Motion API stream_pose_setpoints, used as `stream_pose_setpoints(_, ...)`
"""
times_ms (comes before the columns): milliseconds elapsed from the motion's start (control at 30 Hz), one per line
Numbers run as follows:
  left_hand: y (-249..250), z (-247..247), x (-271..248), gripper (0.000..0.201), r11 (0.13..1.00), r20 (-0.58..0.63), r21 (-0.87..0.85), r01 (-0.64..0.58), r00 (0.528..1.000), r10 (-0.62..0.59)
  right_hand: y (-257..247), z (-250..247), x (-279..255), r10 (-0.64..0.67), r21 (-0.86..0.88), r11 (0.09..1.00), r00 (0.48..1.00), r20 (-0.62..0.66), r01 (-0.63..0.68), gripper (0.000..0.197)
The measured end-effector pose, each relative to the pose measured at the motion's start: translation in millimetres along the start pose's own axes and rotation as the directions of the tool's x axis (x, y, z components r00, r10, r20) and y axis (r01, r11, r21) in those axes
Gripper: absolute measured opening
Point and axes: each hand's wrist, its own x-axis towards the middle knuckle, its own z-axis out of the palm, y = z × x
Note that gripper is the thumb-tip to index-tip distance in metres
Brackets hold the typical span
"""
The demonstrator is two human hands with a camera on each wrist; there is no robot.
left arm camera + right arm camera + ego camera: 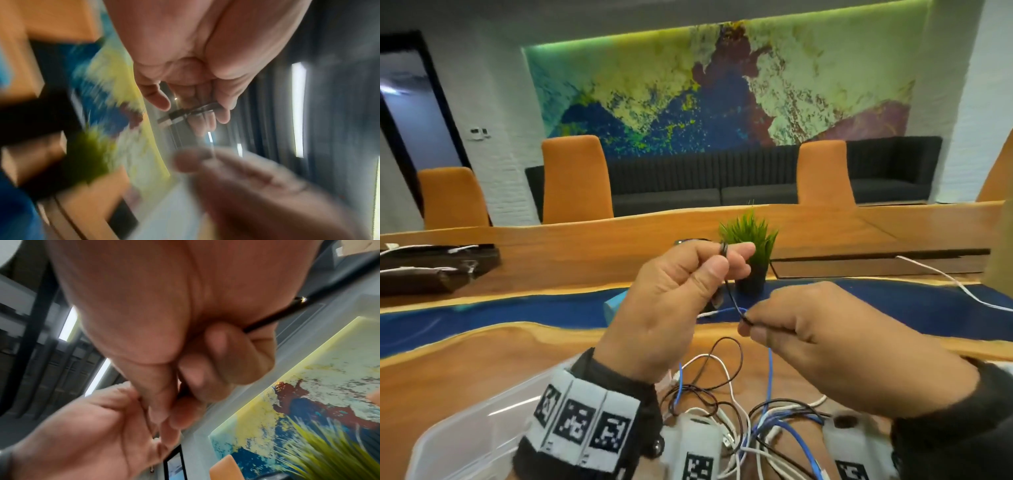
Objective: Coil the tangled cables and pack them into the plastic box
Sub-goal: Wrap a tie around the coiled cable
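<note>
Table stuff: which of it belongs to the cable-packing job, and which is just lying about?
Part of the job:
black cable, pinched by left hand and right hand
tangled cables
clear plastic box

Just lying about:
potted plant
orange chairs
white cable

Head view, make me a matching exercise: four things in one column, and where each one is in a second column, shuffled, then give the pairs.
Things:
1. black cable
2. plastic box
3. potted plant
4. blue cable

Places:
A. on the table beyond the hands
B. pinched between the left hand and the right hand
C. in the tangle under the hands
D. at the lower left, by the left wrist

Pairs: 1-B, 2-D, 3-A, 4-C
</note>
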Motion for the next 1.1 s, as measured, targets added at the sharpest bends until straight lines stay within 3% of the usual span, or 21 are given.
stream_pose_setpoints(67,-5.6,1.9,-1.0,0.021,0.954,0.094,0.291,-0.078,0.994,0.053,-4.8,-6.2,-1.5,-0.066,-0.046,0.997,0.997,-0.051,0.063,0.028)
stream_pose_setpoints(133,-7.2,4.4,-2.3,0.019,0.927,0.179,0.366,-0.083,0.984,0.017,-2.0,-12.1,-4.7,-0.091,-0.026,0.996,0.98,-0.175,0.087,0.025)
stream_pose_setpoints(233,-6.0,1.7,-3.9,0.021,0.958,0.262,0.28,0.068,0.954,-0.145,11.5,-15.9,-7.6,-0.024,0.042,0.998,0.923,-0.384,0.043,0.018)
stream_pose_setpoints(333,-1.5,0.9,-5.4,0.023,0.979,0.279,0.097,0.18,0.939,-0.2,20.8,-10.3,-3.3,0.071,0.156,0.988,0.845,-0.529,0.014,0.017)
stream_pose_setpoints(400,1.1,4.5,-5.1,0.023,0.958,0.241,-0.117,0.263,0.943,-0.229,22.3,-6.3,-0.6,0.127,0.236,0.972,0.844,-0.521,0.0,0.023)
stream_pose_setpoints(467,2.3,7.8,-3.7,0.023,0.9,0.191,-0.306,0.309,0.946,-0.26,19.4,-5.3,-0.5,0.153,0.357,0.934,0.896,-0.417,0.007,0.028)
stream_pose_setpoints(533,2.7,10.9,-2.8,0.023,0.872,0.148,-0.382,0.307,0.951,-0.27,12.4,-6.0,-1.3,0.149,0.497,0.867,0.932,-0.329,0.037,0.03)
stream_pose_setpoints(700,4.7,18.5,-2.5,0.018,0.844,0.09,-0.446,0.299,0.953,-0.29,5.5,-1.0,1.6,0.146,0.583,0.803,0.905,-0.4,0.128,0.018)
stream_pose_setpoints(800,6.6,20.8,-1.7,0.014,0.837,0.06,-0.449,0.312,0.945,-0.32,5.9,1.2,3.7,0.158,0.664,0.734,0.915,-0.372,0.144,0.014)
stream_pose_setpoints(900,5.2,23.2,-1.7,0.013,0.818,0.042,-0.476,0.324,0.937,-0.347,4.4,7.0,6.7,0.171,0.651,0.745,0.902,-0.397,0.145,0.01)
stream_pose_setpoints(1000,2.9,22.7,-2.9,0.007,0.796,0.061,-0.502,0.338,0.932,-0.357,6.6,13.6,10.2,0.231,0.661,0.738,0.867,-0.44,0.139,0.012)
stream_pose_setpoints(1100,0.2,16.1,-3.2,0.004,0.82,0.107,-0.447,0.359,0.931,-0.349,7.0,15.3,11.0,0.279,0.729,0.669,0.861,-0.426,0.144,0.015)
